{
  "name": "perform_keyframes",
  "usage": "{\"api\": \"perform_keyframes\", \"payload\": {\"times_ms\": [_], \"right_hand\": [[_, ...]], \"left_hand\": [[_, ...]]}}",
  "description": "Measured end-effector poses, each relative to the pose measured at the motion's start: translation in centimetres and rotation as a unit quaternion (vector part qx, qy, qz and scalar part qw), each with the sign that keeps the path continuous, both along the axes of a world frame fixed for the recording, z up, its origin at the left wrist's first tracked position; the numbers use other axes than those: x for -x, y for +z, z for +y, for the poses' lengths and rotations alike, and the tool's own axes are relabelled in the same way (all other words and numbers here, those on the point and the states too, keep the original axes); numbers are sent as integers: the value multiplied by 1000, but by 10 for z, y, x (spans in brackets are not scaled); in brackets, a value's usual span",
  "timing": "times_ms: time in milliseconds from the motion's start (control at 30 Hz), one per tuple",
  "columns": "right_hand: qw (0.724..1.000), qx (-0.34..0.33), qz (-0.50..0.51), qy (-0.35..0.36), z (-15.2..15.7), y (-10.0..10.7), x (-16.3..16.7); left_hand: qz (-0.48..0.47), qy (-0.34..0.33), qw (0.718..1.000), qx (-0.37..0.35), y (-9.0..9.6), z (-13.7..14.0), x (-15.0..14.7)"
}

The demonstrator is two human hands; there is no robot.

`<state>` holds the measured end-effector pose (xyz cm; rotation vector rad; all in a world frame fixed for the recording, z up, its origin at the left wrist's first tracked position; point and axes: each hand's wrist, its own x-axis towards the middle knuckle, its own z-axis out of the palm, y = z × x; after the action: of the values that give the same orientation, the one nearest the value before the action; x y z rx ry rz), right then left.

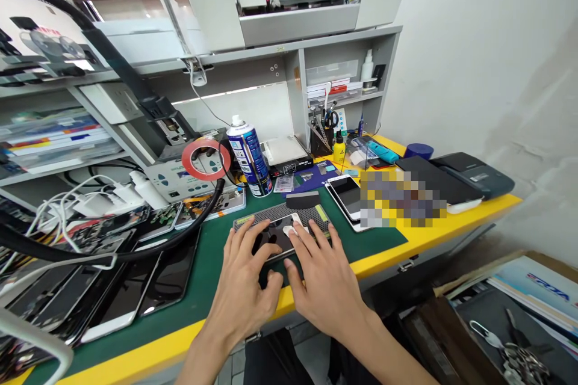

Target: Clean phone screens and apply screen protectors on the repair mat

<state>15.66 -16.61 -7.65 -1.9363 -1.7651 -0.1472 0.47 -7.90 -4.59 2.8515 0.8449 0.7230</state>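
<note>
A smartphone (277,231) with a dark, glossy screen lies flat on a grey perforated pad (266,212) at the bench's front. My left hand (246,271) holds the phone's left end, fingers along the far side and thumb side at the near edge. Under the fingers of my right hand (323,274) is a small white wipe (292,222), pressed on the right part of the screen. The fingers cover much of the wipe. A second phone with a white frame (347,197) lies just right of the pad.
Several dark phones and tablets (169,274) lie at the left, crossed by a black hose (180,242). Behind the pad stand a blue spray can (250,156), a red tape roll (206,158) and a yellow bottle (339,149). The yellow bench edge (374,261) runs in front.
</note>
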Motion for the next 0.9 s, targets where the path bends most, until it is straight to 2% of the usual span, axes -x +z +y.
{"api": "perform_keyframes", "payload": {"times_ms": [67, 167, 267, 400, 500, 700, 900], "right_hand": [[1000, 1, 3, 0, 0, 1, 0], [1000, 4, 10, 1, -1, 2, 0], [1000, 4, 14, 4, -1, 2, 0], [1000, 0, 12, 4, -1, 3, 1], [1000, 1, 4, 5, -1, 4, 1], [1000, 2, -3, 17, -1, 9, 12], [999, -4, 23, 45, 1, 14, 47]], "left_hand": [[-32, 14, 999, 4, -1, 1, 1], [-98, 71, 992, 24, -4, 4, 4], [-154, 126, 976, 87, -9, 11, 7], [-218, 135, 950, 179, -13, 18, 12], [-255, 143, 931, 218, -14, 20, 14], [-268, 154, 925, 218, -15, 21, 13], [-279, 153, 921, 226, -16, 21, 14]]}}
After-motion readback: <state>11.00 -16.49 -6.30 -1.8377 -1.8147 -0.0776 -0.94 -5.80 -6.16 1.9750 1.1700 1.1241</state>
